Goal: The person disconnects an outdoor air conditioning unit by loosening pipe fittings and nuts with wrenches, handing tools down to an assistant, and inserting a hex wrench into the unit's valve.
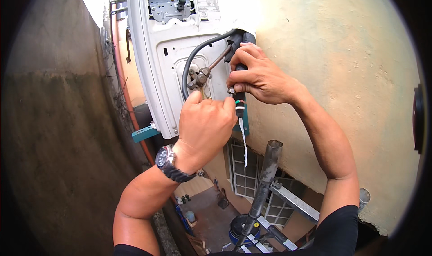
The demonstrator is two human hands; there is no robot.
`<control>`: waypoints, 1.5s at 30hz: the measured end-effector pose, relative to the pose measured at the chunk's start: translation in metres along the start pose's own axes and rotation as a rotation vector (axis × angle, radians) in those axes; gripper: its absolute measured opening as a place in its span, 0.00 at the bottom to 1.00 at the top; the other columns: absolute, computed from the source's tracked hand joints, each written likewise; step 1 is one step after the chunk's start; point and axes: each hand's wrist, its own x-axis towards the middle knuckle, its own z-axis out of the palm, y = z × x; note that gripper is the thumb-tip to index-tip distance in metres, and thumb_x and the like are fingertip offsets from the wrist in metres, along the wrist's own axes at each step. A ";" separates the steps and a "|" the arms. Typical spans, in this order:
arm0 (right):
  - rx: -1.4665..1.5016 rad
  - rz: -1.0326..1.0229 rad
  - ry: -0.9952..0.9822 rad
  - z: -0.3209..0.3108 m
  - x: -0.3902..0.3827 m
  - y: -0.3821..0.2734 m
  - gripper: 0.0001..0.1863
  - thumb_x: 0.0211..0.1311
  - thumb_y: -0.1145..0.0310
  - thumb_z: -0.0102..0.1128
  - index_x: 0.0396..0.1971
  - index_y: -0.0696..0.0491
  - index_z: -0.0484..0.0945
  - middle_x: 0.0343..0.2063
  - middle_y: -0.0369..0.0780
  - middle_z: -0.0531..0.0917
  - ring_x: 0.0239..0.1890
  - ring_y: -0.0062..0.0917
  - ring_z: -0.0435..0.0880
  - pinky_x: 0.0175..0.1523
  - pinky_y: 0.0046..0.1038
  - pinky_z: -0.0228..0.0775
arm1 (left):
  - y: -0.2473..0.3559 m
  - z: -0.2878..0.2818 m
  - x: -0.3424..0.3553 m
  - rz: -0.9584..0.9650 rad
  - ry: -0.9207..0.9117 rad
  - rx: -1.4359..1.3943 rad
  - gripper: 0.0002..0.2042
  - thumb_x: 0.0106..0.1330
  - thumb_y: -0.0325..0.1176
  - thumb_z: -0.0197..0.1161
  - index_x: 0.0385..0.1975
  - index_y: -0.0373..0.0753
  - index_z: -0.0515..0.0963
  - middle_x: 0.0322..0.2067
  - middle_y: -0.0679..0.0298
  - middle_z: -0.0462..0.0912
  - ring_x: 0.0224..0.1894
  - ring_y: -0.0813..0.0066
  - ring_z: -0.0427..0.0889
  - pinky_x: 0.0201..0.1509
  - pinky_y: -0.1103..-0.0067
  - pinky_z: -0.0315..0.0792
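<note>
A white outdoor air-conditioner unit (159,76) has two valves (200,76), a copper pipe (218,58) and a looping dark cable (191,51). My right hand (254,76) pinches a metal flare nut (231,90) beside black pipe insulation (246,37), its upper fingers against the insulation. My left hand (204,121) is closed just below the nut, around the thin pipe end, its fingertips mostly hidden. Short coloured wire ends (238,102) poke out at its right, and a white strip (243,134) dangles beneath them.
A dark wall (54,121) rises at left beside an orange pipe (123,89); a pale wall (324,53) is at right. Teal brackets (143,133) support the unit. Below are a metal scaffold pole (265,179), ladder-like rails (294,202), barred windows (243,175) and a blue drum (238,229).
</note>
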 end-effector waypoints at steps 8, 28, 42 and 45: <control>0.003 -0.003 -0.023 0.001 0.008 -0.001 0.08 0.65 0.57 0.68 0.36 0.45 0.85 0.44 0.38 0.75 0.59 0.38 0.69 0.69 0.42 0.59 | -0.021 -0.012 -0.026 0.283 -0.168 -0.149 0.10 0.52 0.32 0.69 0.22 0.43 0.72 0.18 0.67 0.75 0.25 0.69 0.78 0.40 0.73 0.66; -0.012 0.028 -0.007 -0.002 0.004 -0.004 0.09 0.64 0.56 0.68 0.36 0.44 0.84 0.45 0.37 0.75 0.59 0.37 0.69 0.68 0.41 0.59 | -0.009 0.013 -0.017 0.039 0.164 -0.147 0.10 0.53 0.27 0.68 0.21 0.41 0.70 0.17 0.65 0.74 0.22 0.66 0.75 0.37 0.70 0.65; 0.000 0.006 0.014 0.001 0.005 -0.003 0.09 0.65 0.56 0.67 0.36 0.45 0.84 0.44 0.38 0.75 0.59 0.38 0.70 0.69 0.42 0.59 | -0.009 0.015 -0.015 0.029 0.057 -0.121 0.09 0.57 0.31 0.68 0.24 0.43 0.73 0.19 0.67 0.78 0.24 0.68 0.79 0.38 0.71 0.64; -0.019 0.004 0.017 -0.002 0.001 -0.002 0.09 0.65 0.56 0.68 0.36 0.45 0.84 0.44 0.38 0.75 0.59 0.38 0.70 0.69 0.42 0.59 | -0.003 0.012 -0.017 0.249 -0.174 -0.126 0.07 0.57 0.32 0.69 0.29 0.42 0.76 0.20 0.66 0.78 0.25 0.67 0.79 0.39 0.72 0.64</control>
